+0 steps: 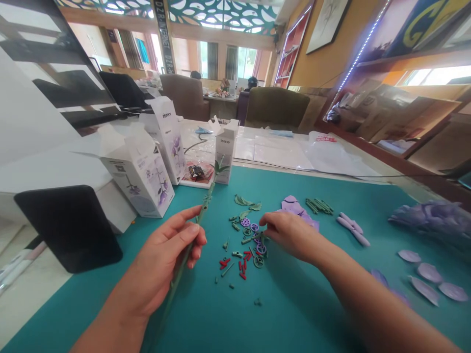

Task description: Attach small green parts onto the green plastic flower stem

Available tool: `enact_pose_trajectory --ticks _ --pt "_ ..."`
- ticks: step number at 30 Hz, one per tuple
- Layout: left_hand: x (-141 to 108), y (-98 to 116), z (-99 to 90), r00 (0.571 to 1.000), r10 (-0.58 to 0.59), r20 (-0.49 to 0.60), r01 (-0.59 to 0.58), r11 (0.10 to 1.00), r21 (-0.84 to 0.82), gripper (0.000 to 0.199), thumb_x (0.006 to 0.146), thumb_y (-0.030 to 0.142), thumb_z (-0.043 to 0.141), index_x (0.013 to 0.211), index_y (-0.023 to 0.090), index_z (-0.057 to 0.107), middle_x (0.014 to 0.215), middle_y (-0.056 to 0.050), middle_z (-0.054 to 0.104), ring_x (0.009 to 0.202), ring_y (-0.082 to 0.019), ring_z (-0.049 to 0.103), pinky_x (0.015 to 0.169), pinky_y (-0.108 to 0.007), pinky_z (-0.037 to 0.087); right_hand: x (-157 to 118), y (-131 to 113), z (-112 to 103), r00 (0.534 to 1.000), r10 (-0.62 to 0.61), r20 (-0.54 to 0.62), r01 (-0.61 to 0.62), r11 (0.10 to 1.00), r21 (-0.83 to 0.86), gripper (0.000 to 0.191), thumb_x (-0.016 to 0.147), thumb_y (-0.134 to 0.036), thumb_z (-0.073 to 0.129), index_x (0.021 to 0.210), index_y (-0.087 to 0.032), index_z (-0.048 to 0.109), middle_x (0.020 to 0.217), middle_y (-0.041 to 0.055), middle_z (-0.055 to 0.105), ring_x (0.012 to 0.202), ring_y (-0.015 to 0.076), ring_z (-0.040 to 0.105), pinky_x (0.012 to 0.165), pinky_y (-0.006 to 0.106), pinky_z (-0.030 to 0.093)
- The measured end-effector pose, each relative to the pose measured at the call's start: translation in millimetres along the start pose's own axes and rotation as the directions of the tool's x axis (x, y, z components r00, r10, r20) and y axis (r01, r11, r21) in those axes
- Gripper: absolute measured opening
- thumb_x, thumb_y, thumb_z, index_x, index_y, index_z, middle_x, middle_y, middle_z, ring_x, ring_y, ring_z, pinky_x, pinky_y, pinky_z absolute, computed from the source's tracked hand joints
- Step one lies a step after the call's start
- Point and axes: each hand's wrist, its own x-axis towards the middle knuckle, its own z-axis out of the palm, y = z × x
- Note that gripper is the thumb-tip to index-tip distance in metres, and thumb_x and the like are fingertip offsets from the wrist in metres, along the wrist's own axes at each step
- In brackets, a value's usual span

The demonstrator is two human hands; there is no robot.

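My left hand (pixel 176 250) is closed around a long green plastic flower stem (pixel 204 205), which leans upright with small leaves at its top. Over a loose pile of small parts, my right hand (pixel 287 233) has its fingers bent and pressed together; what they pinch, if anything, is hidden. Beside those fingertips lie purple wheel-shaped pieces (pixel 261 248), a green wheel-shaped piece (pixel 258 261) and several short green connectors (pixel 235 226). Red pieces (pixel 243 268) lie nearer me. Green leaves (pixel 243 201) and purple petal sheets (pixel 290 203) rest just beyond the pile.
On the teal mat (pixel 301 314) are green rods (pixel 319 206), lilac rolled pieces (pixel 352 228), loose petals (pixel 430 272) and a bundle of purple petals (pixel 427 220). White boxes (pixel 147 181) and a black tablet-like panel (pixel 68 228) stand at left. A small white box (pixel 225 147) stands behind.
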Motion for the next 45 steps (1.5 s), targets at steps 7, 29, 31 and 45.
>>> enact_pose_trajectory --ticks 7,29,31,45 --pt "-3.1 4.4 5.0 0.998 -0.006 -0.055 0.007 1.0 0.013 0.042 0.076 0.028 0.068 0.116 0.024 0.058 0.065 0.003 0.06 0.054 -0.012 0.048 0.046 -0.022 0.041 4.3 2.1 12.2 1.0 -0.001 -0.009 0.002 0.998 0.065 0.016 0.081 -0.009 0.056 0.078 -0.022 0.066 0.079 0.0035 0.071 0.073 0.0187 0.063 0.058 0.026 0.039" --pt "-4.0 2.6 10.3 0.999 -0.012 -0.048 0.013 1.0 0.018 0.037 0.076 0.027 0.066 0.112 0.023 0.059 0.064 0.003 0.06 0.053 -0.012 0.049 0.046 -0.022 0.04 -22.9 2.1 10.3 0.985 -0.124 0.118 0.118 0.991 0.058 0.023 0.077 -0.003 0.054 0.082 -0.02 0.067 0.085 0.0029 0.063 0.07 0.0136 0.057 0.053 0.021 0.03" --pt "-1.9 -0.1 7.7 1.0 -0.018 -0.02 0.018 1.0 0.013 0.037 0.076 0.028 0.067 0.112 0.023 0.059 0.064 0.003 0.061 0.053 -0.012 0.049 0.046 -0.022 0.04 -23.1 -0.1 10.7 0.984 -0.127 0.128 0.121 0.991 0.051 0.022 0.078 -0.005 0.055 0.084 -0.021 0.068 0.086 0.003 0.064 0.072 0.014 0.058 0.053 0.021 0.03" --pt "-9.5 2.0 10.8 0.997 0.05 0.05 -0.053 0.996 0.069 0.041 0.081 0.032 0.062 0.119 0.02 0.056 0.071 0.002 0.06 0.056 -0.011 0.049 0.049 -0.024 0.041 -23.7 -11.7 0.4 0.994 -0.094 -0.063 0.102 0.984 0.144 0.018 0.07 -0.004 0.049 0.07 -0.02 0.058 0.064 -0.0007 0.063 0.057 0.0125 0.054 0.051 0.022 0.034"
